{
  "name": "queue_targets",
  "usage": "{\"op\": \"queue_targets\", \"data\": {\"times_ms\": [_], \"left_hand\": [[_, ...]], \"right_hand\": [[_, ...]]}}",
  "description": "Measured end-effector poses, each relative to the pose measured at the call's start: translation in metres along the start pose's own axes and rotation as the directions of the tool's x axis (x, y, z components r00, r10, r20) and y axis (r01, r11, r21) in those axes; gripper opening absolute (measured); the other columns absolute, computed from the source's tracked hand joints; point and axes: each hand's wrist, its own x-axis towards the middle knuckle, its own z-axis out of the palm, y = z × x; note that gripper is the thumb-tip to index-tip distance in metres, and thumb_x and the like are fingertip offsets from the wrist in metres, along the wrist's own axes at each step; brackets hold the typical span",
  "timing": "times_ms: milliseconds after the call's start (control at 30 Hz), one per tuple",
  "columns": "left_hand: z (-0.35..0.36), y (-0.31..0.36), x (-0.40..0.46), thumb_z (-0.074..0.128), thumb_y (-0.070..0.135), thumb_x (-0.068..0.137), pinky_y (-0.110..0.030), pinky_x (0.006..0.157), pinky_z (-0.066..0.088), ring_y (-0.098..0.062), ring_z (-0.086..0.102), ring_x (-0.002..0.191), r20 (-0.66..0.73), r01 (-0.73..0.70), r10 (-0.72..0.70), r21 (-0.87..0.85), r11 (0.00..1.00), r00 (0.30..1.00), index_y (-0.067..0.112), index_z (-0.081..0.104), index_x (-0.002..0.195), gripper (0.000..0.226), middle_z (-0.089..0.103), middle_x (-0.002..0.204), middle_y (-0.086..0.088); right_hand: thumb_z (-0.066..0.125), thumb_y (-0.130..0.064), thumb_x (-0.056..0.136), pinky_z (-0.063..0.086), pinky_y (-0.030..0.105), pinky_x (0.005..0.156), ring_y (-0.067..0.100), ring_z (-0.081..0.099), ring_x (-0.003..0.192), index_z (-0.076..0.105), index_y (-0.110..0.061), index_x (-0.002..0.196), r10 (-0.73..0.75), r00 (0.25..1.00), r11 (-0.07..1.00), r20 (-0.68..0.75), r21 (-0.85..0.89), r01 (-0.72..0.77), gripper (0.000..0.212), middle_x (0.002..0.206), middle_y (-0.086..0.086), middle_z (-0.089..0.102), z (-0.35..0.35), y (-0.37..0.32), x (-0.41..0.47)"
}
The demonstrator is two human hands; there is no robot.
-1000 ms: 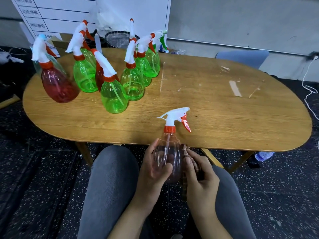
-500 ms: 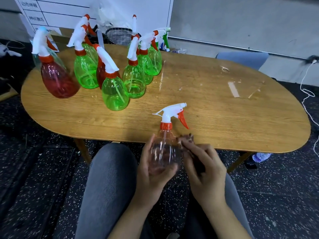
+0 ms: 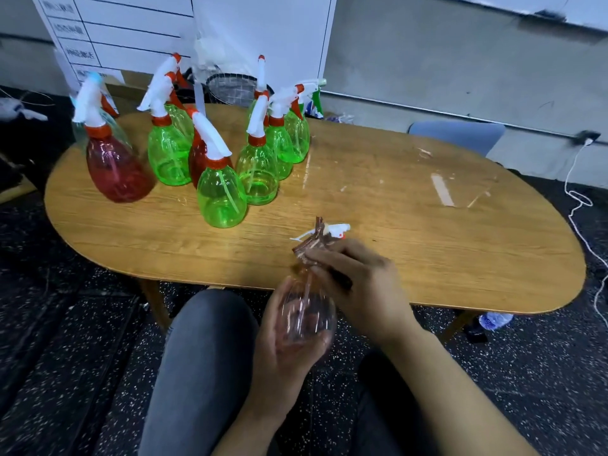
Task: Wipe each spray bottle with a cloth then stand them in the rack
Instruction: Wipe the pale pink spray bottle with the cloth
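Observation:
My left hand (image 3: 279, 350) grips the round body of a clear pinkish spray bottle (image 3: 307, 315) above my lap, just off the table's near edge. My right hand (image 3: 358, 287) pinches a small brown cloth (image 3: 311, 243) against the bottle's neck and covers its collar. The bottle's white trigger head (image 3: 335, 230) pokes out above the cloth. Several green spray bottles (image 3: 222, 195) and a red spray bottle (image 3: 113, 169) stand grouped on the far left of the wooden table (image 3: 427, 245). No rack can be made out.
A wire mesh basket (image 3: 230, 88) stands behind the table's far edge. A blue chair back (image 3: 457, 134) is at the far right side. A white cable (image 3: 582, 205) hangs down on the right. My grey-trousered knees (image 3: 204, 363) lie under the near edge.
My right hand has moved up with the cloth from the bottle's side to its neck and trigger head. The bottle has tilted away, and the view has shifted down.

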Motion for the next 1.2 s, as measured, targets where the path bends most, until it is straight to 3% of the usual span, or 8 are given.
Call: {"op": "queue_targets", "data": {"times_ms": [133, 267, 333, 500, 667, 833, 1000, 1200], "left_hand": [[-0.001, -0.001, 0.000, 0.089, 0.023, 0.072, -0.030, 0.094, 0.059, -0.025, 0.070, 0.126, 0.021, -0.005, 0.005, 0.001, 1.000, 1.000, 0.028, 0.045, 0.156, 0.095, 0.068, 0.142, -0.003], [0.000, 0.001, 0.000, 0.089, 0.026, 0.071, -0.028, 0.093, 0.059, -0.022, 0.070, 0.126, 0.004, -0.001, 0.001, 0.003, 1.000, 1.000, 0.030, 0.045, 0.156, 0.095, 0.068, 0.141, -0.003], [0.001, 0.002, 0.000, 0.090, 0.027, 0.070, -0.028, 0.094, 0.059, -0.022, 0.069, 0.127, -0.002, -0.001, 0.001, 0.010, 1.000, 1.000, 0.028, 0.045, 0.156, 0.097, 0.068, 0.141, -0.002], [0.003, 0.004, -0.003, 0.094, 0.038, 0.069, -0.030, 0.093, 0.060, -0.025, 0.070, 0.126, 0.022, 0.004, -0.005, 0.043, 0.999, 1.000, 0.032, 0.043, 0.158, 0.102, 0.065, 0.144, -0.002], [0.001, 0.005, 0.000, 0.096, 0.038, 0.073, -0.032, 0.099, 0.058, -0.026, 0.066, 0.132, -0.004, 0.004, -0.004, 0.041, 0.999, 1.000, 0.028, 0.044, 0.158, 0.100, 0.065, 0.146, -0.003], [0.000, -0.001, -0.001, 0.090, 0.028, 0.073, -0.031, 0.100, 0.057, -0.024, 0.065, 0.133, 0.018, -0.016, 0.015, 0.059, 0.998, 1.000, 0.031, 0.044, 0.158, 0.096, 0.066, 0.145, -0.001], [0.001, 0.002, -0.001, 0.087, 0.022, 0.072, -0.026, 0.096, 0.058, -0.015, 0.067, 0.130, 0.020, -0.034, 0.034, 0.018, 0.999, 0.999, 0.025, 0.046, 0.153, 0.091, 0.068, 0.142, 0.007], [-0.002, -0.004, -0.002, 0.090, 0.026, 0.074, -0.029, 0.097, 0.058, -0.021, 0.067, 0.131, 0.029, -0.032, 0.030, 0.052, 0.998, 0.999, 0.035, 0.044, 0.157, 0.095, 0.066, 0.145, 0.001]], "right_hand": [[0.070, -0.032, 0.099, 0.060, 0.042, 0.063, 0.016, 0.070, 0.085, 0.076, -0.024, 0.123, 0.154, 0.977, 0.981, -0.145, -0.094, -0.169, 0.026, 0.110, -0.005, 0.071, -0.010, 0.009, 0.012], [0.068, -0.034, 0.099, 0.061, 0.042, 0.066, 0.016, 0.071, 0.086, 0.078, -0.026, 0.121, -0.001, 0.996, 0.999, 0.086, 0.034, -0.002, 0.025, 0.107, -0.006, 0.072, -0.009, 0.000, 0.012], [0.065, -0.038, 0.098, 0.061, 0.043, 0.065, 0.017, 0.072, 0.085, 0.078, -0.027, 0.119, -0.014, 0.991, 0.999, 0.130, 0.036, 0.009, 0.026, 0.106, -0.008, 0.071, -0.008, -0.002, 0.012], [0.071, -0.032, 0.099, 0.060, 0.041, 0.065, 0.015, 0.071, 0.086, 0.078, -0.024, 0.119, 0.126, 0.987, 0.990, -0.100, -0.058, -0.132, 0.023, 0.108, -0.006, 0.072, -0.012, 0.004, 0.017], [0.064, -0.037, 0.098, 0.059, 0.038, 0.061, 0.012, 0.069, 0.078, 0.079, -0.028, 0.116, -0.043, 0.987, 0.999, 0.154, -0.016, 0.046, 0.024, 0.101, -0.009, 0.072, -0.009, -0.004, 0.014], [0.063, -0.039, 0.100, 0.061, 0.041, 0.063, 0.014, 0.071, 0.084, 0.077, -0.025, 0.121, 0.170, 0.980, 0.980, -0.099, -0.084, -0.178, 0.029, 0.109, -0.006, 0.073, -0.012, 0.006, 0.015], [0.068, -0.035, 0.098, 0.060, 0.038, 0.066, 0.011, 0.070, 0.084, 0.078, -0.030, 0.118, 0.033, 0.995, 0.998, 0.093, 0.051, -0.038, 0.023, 0.104, -0.010, 0.071, -0.005, -0.007, 0.002], [0.071, -0.033, 0.099, 0.062, 0.040, 0.066, 0.011, 0.071, 0.086, 0.077, -0.023, 0.123, 0.228, 0.965, 0.972, -0.132, -0.033, -0.234, 0.027, 0.109, -0.005, 0.073, -0.010, 0.009, 0.005]]}}
